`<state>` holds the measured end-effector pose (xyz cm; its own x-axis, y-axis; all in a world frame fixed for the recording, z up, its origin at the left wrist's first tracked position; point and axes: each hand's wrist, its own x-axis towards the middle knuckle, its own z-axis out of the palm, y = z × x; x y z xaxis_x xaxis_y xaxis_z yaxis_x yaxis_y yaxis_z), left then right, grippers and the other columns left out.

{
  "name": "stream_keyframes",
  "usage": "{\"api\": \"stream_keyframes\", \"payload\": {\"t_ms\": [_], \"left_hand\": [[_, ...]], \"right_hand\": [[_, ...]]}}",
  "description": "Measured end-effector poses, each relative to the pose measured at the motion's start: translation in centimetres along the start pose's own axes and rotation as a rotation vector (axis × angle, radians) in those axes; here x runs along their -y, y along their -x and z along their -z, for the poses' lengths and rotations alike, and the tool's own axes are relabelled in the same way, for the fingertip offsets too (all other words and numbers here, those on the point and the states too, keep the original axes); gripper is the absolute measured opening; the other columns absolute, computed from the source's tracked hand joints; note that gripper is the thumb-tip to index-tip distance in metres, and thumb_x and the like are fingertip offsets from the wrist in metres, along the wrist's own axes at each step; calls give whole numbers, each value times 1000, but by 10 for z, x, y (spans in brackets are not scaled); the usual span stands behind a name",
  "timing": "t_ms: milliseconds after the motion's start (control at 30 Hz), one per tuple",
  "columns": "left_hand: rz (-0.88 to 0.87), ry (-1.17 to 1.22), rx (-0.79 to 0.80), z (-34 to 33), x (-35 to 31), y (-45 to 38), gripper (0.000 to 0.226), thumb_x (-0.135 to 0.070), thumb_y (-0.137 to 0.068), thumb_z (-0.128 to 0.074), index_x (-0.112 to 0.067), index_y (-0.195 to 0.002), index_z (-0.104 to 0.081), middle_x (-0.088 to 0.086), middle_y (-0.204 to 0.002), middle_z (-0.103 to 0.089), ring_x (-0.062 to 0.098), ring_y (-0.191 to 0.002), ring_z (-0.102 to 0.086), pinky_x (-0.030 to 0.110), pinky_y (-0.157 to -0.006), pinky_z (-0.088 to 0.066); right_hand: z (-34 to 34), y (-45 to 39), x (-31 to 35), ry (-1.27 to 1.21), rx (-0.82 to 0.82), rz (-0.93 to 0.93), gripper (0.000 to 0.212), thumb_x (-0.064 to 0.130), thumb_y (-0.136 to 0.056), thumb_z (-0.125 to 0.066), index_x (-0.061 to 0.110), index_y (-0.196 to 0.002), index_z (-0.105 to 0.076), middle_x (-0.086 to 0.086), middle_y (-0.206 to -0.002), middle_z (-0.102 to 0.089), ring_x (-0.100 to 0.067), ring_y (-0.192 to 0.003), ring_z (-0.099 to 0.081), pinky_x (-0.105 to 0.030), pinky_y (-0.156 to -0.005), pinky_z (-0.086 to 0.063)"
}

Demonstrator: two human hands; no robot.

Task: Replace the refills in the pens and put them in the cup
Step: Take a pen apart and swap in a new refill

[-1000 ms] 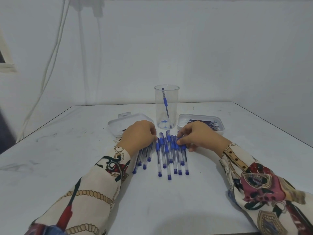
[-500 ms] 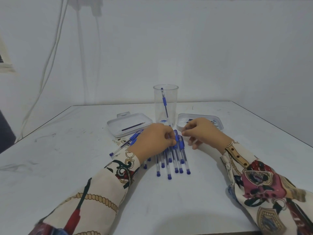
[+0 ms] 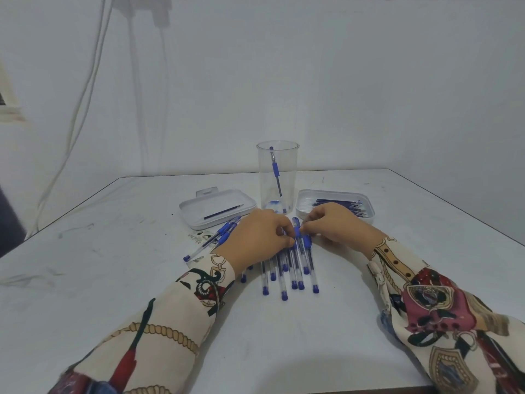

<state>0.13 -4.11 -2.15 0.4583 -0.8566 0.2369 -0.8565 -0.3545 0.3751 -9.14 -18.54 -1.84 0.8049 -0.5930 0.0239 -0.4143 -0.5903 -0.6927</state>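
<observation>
White table (image 3: 284,351), both hands now pinching 1 pen (image 3: 297,232)

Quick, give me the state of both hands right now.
Left hand: fingers curled, pinching a blue-grip pen from the row on the table.
Right hand: fingertips pinching the same pen from the other side.

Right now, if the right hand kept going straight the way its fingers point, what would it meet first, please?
The right hand points left across the pens, so it would likely meet the left hand first; their fingertips look almost touching, though depth is unclear.
</observation>
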Motion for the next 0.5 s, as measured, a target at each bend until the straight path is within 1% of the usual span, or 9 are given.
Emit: {"api": "stream_keyframes", "payload": {"t_ms": [67,133,200,267,367,433,500], "left_hand": [[7,21,5,0,1,0,14,-35,-85,-63,-30,-97,-68,-6,-92,-60,9,-83,-55,23,-74,-42],[20,65,0,1,1,-1,13,-35,-86,-62,-29,-96,-68,-7,-91,-61,8,-82,-56,22,-73,-42],[39,122,-19,1,1,-1,12,-34,-87,-60,-28,-94,-68,-6,-92,-63,8,-83,-57,23,-75,-44],[54,188,-44,1,1,-1,12,-33,-89,-58,-26,-92,-67,-5,-91,-64,7,-82,-57,21,-73,-43],[57,287,-87,2,-2,1,24,-38,-92,-52,-18,-90,-67,1,-83,-66,9,-71,-57,20,-65,-44],[60,337,-112,4,-5,3,34,-43,-93,-48,-16,-85,-66,5,-80,-67,14,-69,-59,24,-66,-46],[57,347,-109,7,-8,4,41,-50,-92,-45,-17,-78,-65,1,-72,-65,13,-66,-58,25,-67,-46]], "right_hand": [[4,0,0,-115,-1,-53,11,17,-82,-69,9,-89,-66,-9,-75,-68,-15,-55,-59,-26,-52,-49],[8,0,-1,-251,3,-81,11,10,-84,-66,4,-93,-64,-12,-72,-67,-16,-48,-57,-28,-51,-52],[13,0,-3,-348,-18,-84,9,7,-85,-64,3,-94,-63,-13,-72,-65,-17,-47,-56,-30,-52,-53],[17,-1,-3,-431,-52,-75,8,5,-85,-62,2,-92,-64,-12,-73,-62,-16,-50,-54,-27,-50,-51],[19,0,-1,-570,-85,-79,8,3,-85,-60,0,-91,-65,-11,-71,-61,-13,-48,-53,-21,-47,-49],[19,1,1,-652,-79,-86,9,3,-86,-60,-1,-93,-64,-10,-69,-60,-13,-48,-54,-21,-47,-50],[18,3,4,-743,-51,-89,11,3,-87,-59,-2,-96,-63,-10,-70,-59,-13,-50,-56,-21,-48,-52]]}}
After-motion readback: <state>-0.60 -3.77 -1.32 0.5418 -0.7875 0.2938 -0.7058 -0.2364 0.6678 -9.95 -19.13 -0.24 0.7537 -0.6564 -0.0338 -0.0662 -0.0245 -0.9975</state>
